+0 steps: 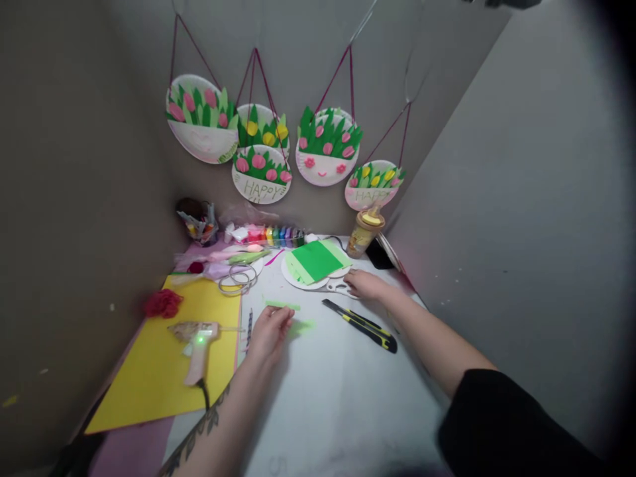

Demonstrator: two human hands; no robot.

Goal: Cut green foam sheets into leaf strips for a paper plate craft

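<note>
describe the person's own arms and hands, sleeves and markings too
Both the left hand and right hand are ungloved. A dark, leaf-patterned tattoo runs along the bare left forearm. A plain black fabric sleeve covers the right arm above its bare forearm.

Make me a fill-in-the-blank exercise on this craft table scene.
The left hand holds a strip of light ____ paper. The glue gun lies on a ____ sheet. Decorated plates hang from cords against the grey ____ at the back.

Missing words: green; yellow; wall.
</note>
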